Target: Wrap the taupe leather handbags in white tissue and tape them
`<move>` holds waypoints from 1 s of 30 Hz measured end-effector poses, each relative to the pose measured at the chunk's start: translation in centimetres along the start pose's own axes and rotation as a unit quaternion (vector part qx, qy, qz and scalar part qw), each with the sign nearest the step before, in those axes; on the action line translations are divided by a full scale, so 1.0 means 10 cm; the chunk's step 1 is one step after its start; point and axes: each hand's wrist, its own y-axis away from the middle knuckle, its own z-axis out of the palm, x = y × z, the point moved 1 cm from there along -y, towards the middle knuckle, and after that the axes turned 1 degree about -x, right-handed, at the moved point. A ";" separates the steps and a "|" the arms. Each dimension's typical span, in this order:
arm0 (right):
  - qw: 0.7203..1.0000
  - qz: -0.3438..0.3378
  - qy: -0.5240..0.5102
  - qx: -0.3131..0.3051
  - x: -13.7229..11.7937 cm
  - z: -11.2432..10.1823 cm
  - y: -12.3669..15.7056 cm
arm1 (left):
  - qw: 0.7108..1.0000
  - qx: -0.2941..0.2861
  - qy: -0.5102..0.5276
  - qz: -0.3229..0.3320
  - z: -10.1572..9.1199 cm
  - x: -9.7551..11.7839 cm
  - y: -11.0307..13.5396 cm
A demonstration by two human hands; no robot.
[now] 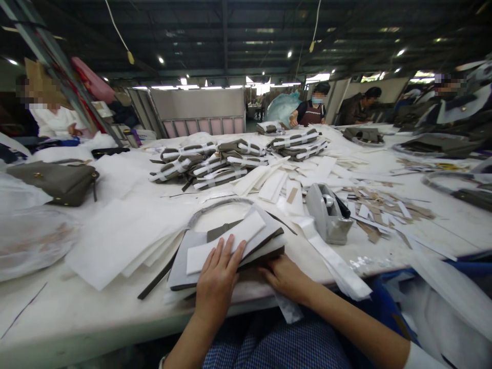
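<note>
A flat olive-grey handbag [277, 252] lies near the table's front edge, with pale grey sheets [184, 279] and its plastic-wrapped handle [196, 215] looping behind. On top of it rests a white padding strip [246, 229]. My left hand [219, 277] presses flat on this strip, its fingers stretched out. At the bag's lower right edge is my right hand [288, 277], fingers curled under the dark edge and partly hidden. A dark strap [157, 277] sticks out at the left. Clear plastic film [288, 307] hangs below my right hand.
A grey tape dispenser [326, 212] stands to the right, beside white strips [272, 184] and brown scraps [407, 207]. Wrapped bags [223, 161] are piled behind. White sheets [126, 241] and another handbag [65, 182] lie left. A masked co-worker [313, 107] sits across the table.
</note>
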 end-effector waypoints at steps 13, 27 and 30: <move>0.959 -0.232 0.160 0.032 0.00 -0.80 -0.12 | 0.997 0.020 -0.020 0.076 0.12 -0.02 0.07; 0.947 -0.238 0.197 0.093 0.35 -0.31 0.00 | 0.984 -0.144 0.015 0.106 -0.06 0.23 -0.32; 0.954 -0.233 0.171 0.077 0.30 -0.39 0.00 | 0.991 -0.097 0.033 0.087 0.06 0.23 -0.24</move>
